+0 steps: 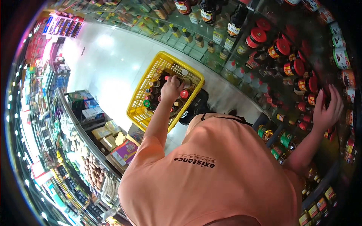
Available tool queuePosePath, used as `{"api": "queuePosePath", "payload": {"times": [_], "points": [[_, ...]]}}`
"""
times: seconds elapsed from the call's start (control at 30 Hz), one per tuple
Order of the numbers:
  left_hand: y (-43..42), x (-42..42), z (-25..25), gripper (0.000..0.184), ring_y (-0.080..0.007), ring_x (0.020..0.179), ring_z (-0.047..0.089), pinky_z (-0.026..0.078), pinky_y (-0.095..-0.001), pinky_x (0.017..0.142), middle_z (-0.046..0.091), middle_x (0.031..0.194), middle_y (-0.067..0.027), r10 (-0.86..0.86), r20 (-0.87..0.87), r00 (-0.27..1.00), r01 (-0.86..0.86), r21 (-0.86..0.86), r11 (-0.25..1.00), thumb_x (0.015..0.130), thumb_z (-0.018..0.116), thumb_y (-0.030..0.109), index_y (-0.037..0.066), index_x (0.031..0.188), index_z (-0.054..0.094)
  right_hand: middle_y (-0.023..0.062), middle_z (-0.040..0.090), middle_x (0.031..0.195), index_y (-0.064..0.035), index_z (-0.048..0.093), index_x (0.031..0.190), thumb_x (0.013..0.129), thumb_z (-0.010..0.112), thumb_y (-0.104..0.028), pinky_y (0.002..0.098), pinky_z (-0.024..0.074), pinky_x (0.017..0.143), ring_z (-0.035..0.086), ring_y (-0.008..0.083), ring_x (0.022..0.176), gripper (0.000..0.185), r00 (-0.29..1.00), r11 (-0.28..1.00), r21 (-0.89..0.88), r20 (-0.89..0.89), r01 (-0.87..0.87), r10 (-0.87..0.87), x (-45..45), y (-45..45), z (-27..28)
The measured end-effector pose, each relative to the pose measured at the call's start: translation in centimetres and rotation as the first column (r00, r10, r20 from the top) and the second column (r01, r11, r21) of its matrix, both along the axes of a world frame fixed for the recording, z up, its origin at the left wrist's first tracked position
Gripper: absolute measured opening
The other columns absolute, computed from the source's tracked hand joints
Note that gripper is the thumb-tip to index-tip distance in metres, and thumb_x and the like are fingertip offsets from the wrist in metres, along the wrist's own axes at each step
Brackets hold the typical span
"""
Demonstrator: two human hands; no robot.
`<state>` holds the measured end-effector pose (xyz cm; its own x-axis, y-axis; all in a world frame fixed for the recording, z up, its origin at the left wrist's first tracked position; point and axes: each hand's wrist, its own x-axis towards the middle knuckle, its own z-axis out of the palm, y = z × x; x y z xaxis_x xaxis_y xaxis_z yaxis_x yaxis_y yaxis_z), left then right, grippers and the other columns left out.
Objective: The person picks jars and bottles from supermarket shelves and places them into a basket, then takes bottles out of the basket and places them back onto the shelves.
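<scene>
My left hand (172, 89) reaches down into a yellow plastic basket (142, 85). Its fingers curl over a bottle with a red cap (166, 78); most of that bottle is hidden. Packed around it are several bottles and jars, among them a red-lidded jar (184, 93) and a green-capped bottle (146, 103). My right hand (329, 107) is up at the shelf on the right, thumb and fingers apart, and I see nothing held in it. Beside it are rows of dark sauce jars with red lids (311, 84).
Glass shelves (222, 58) with sauce bottles run along the upper right. A black basket (196, 107) sits against the yellow one. To the left, a produce stand (94, 165) and boxes (126, 151) border the pale shiny floor (105, 56). Large oil bottles (288, 139) stand low on the right.
</scene>
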<state>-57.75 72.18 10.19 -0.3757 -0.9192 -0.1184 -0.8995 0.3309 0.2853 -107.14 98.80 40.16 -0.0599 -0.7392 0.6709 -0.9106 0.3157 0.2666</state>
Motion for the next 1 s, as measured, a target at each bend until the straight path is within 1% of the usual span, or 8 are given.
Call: {"api": "queuePosePath", "payload": {"times": [0.13, 0.23, 0.37, 0.43, 0.57, 0.73, 0.9, 1.0], "points": [[-1.7, 0.6, -9.9, 0.061, -0.0372, 0.106, 0.066, 0.056, -0.0492, 0.084, 0.055, 0.134, -0.0156, -0.157, 0.046, 0.987, 0.152, 0.104, 0.983, 0.086, 0.070, 0.045, 0.014, 0.135, 0.052, 0.0102, 0.066, 0.125, -0.0041, 0.067, 0.122, 0.091, 0.072, -0.014, 0.0400, 0.0474, 0.097, 0.063, 0.0286, 0.112, 0.033, 0.999, 0.996, 0.076, -0.005, 0.044, -0.044, -0.3, 0.7, 0.0], [-1.8, -0.3, -12.6, 0.058, -0.0368, 0.105, 0.066, 0.056, -0.0491, 0.084, 0.053, 0.136, -0.0134, -0.278, 0.148, 0.949, 0.248, 0.195, 0.949, 0.085, 0.071, 0.039, 0.018, 0.135, 0.052, 0.0110, 0.065, 0.127, -0.0051, 0.065, 0.126, 0.091, 0.072, -0.011, 0.0395, 0.0465, 0.099, 0.060, 0.0294, 0.117, 0.037, 0.991, 0.989, 0.144, 0.125, 0.035, -0.054, 0.0, 1.0, 0.7], [-2.4, -1.4, -16.2, 0.054, -0.0359, 0.106, 0.066, 0.056, -0.0486, 0.084, 0.052, 0.137, -0.0111, -0.328, 0.132, 0.935, 0.265, 0.350, 0.898, 0.082, 0.073, 0.032, 0.022, 0.132, 0.053, 0.0109, 0.066, 0.126, -0.0038, 0.066, 0.123, 0.089, 0.071, -0.006, 0.0384, 0.0463, 0.100, 0.061, 0.0281, 0.116, 0.034, 0.984, 0.991, 0.123, 0.164, 0.055, -0.075, 0.4, 0.8, 0.7], [-2.6, -1.8, -18.3, 0.052, -0.0358, 0.105, 0.067, 0.057, -0.0485, 0.084, 0.052, 0.135, -0.0112, -0.375, 0.170, 0.912, 0.291, 0.376, 0.880, 0.082, 0.073, 0.030, 0.022, 0.131, 0.054, 0.0111, 0.067, 0.124, -0.0030, 0.067, 0.121, 0.090, 0.070, -0.005, 0.0366, 0.0456, 0.101, 0.061, 0.0266, 0.115, 0.031, 0.948, 0.995, 0.043, 0.304, 0.087, -0.096, 1.1, 0.4, 0.3], [-3.0, -2.9, -22.3, 0.041, -0.0361, 0.105, 0.067, 0.058, -0.0477, 0.081, 0.054, 0.129, -0.0119, -0.416, 0.190, 0.889, 0.323, 0.383, 0.865, 0.084, 0.072, 0.027, 0.018, 0.121, 0.056, 0.0113, 0.065, 0.125, -0.0024, 0.067, 0.120, 0.090, 0.069, -0.004, 0.0353, 0.0446, 0.103, 0.060, 0.0246, 0.117, 0.030, 0.964, 0.995, 0.073, 0.251, 0.069, -0.085, 1.0, 0.5, 0.5], [-2.5, -3.9, -24.5, 0.037, -0.0350, 0.103, 0.068, 0.059, -0.0472, 0.080, 0.053, 0.124, -0.0127, -0.384, 0.319, 0.866, 0.265, 0.359, 0.895, 0.085, 0.073, 0.027, 0.013, 0.115, 0.055, 0.0108, 0.064, 0.128, -0.0026, 0.066, 0.123, 0.090, 0.069, -0.004, 0.0347, 0.0451, 0.103, 0.058, 0.0235, 0.119, 0.033, 0.961, 0.993, 0.083, 0.257, 0.085, -0.104, 1.1, 0.3, 0.3], [-2.2, -4.5, -27.4, 0.021, -0.0349, 0.104, 0.068, 0.060, -0.0456, 0.077, 0.054, 0.123, -0.0126, -0.342, 0.353, 0.871, 0.213, 0.356, 0.910, 0.096, 0.054, 0.015, 0.016, 0.117, 0.056, 0.0112, 0.061, 0.131, -0.0036, 0.065, 0.125, 0.090, 0.070, -0.003, 0.0340, 0.0457, 0.104, 0.058, 0.0236, 0.122, 0.035, 0.930, 0.997, 0.021, 0.358, 0.080, -0.082, 1.2, 0.4, -0.4], [-2.1, -4.3, -27.0, 0.020, -0.0354, 0.105, 0.067, 0.060, -0.0466, 0.079, 0.054, 0.123, -0.0119, -0.339, 0.331, 0.881, 0.216, 0.358, 0.909, 0.097, 0.053, 0.015, 0.016, 0.117, 0.057, 0.0108, 0.063, 0.128, -0.0043, 0.065, 0.125, 0.090, 0.071, -0.004, 0.0345, 0.0456, 0.104, 0.058, 0.0233, 0.121, 0.035, 0.935, 0.996, 0.009, 0.343, 0.088, -0.086, 1.3, 0.4, -0.5]]}}
